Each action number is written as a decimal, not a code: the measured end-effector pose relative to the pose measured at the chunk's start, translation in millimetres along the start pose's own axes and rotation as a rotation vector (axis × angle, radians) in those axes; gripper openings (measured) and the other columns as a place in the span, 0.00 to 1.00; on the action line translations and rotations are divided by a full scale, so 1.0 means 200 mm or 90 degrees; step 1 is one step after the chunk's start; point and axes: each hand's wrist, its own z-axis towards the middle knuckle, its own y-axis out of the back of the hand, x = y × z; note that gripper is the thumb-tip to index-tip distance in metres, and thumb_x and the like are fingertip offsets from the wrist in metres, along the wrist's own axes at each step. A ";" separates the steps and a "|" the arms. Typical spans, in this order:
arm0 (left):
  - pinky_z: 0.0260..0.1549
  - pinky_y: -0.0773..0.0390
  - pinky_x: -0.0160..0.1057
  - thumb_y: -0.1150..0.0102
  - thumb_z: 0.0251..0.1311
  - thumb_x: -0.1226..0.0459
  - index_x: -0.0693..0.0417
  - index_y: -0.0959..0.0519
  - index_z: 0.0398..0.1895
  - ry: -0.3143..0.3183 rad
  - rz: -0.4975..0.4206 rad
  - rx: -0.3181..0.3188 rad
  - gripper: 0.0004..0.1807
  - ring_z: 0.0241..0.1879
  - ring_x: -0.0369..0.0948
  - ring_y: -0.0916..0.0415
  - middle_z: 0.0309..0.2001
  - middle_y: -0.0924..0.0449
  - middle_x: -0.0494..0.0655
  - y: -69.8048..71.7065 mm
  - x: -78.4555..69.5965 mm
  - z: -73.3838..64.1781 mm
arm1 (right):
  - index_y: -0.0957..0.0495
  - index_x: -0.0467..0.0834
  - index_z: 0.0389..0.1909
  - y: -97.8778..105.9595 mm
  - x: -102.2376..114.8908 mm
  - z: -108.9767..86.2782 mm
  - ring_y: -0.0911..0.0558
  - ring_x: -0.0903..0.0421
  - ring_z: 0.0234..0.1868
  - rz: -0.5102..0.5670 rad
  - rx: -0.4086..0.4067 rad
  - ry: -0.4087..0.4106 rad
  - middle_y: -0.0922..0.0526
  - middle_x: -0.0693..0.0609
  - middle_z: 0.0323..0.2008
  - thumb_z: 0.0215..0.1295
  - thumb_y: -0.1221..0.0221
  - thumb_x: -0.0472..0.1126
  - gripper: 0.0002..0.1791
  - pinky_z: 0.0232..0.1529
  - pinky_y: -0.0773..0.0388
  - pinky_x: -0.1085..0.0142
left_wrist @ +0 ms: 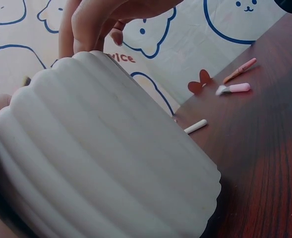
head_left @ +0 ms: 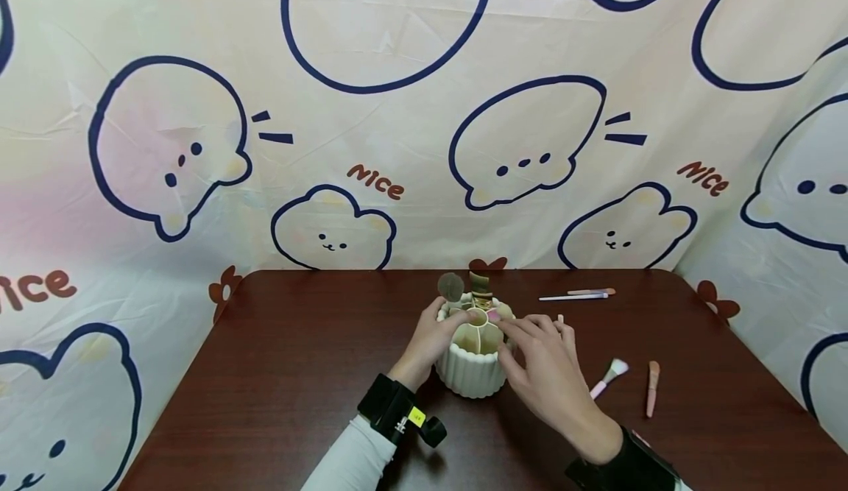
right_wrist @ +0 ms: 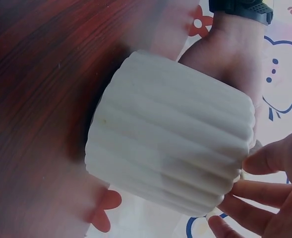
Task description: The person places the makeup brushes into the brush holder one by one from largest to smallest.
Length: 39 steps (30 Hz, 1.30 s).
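A: White ribbed holder [head_left: 471,375], where?
B: Standing upright on the brown table [head_left: 311,373], sitting between both hands.
A: Left hand [head_left: 427,340]?
B: Gripping the holder's left side; thumb is reaching over the rim.
A: Right hand [head_left: 546,369]?
B: Fingertips are touching around the right rim, fingers partly spread and slightly bent. Can't tell if it's pinching anything.
A: Contents?
B: Round-headed item [head_left: 450,286] and dark greenish item [head_left: 480,285] are sticking up at the back. Something pink [head_left: 493,316] is showing by the right fingertips.
A: Table, right side?
B: Pale-bristled brush [head_left: 609,378] and tan-bristled brush [head_left: 652,388] are lying near each other; two slim sticks [head_left: 573,297] are lying farther back, side by side.
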 end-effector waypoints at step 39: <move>0.72 0.41 0.60 0.35 0.60 0.46 0.51 0.33 0.74 -0.009 0.005 0.001 0.41 0.75 0.51 0.43 0.75 0.36 0.51 -0.01 -0.01 0.01 | 0.18 0.45 0.24 0.23 -0.80 -0.20 0.23 0.53 0.16 -0.020 0.406 -0.363 0.21 0.53 0.18 0.66 0.35 0.54 0.18 0.16 0.28 0.60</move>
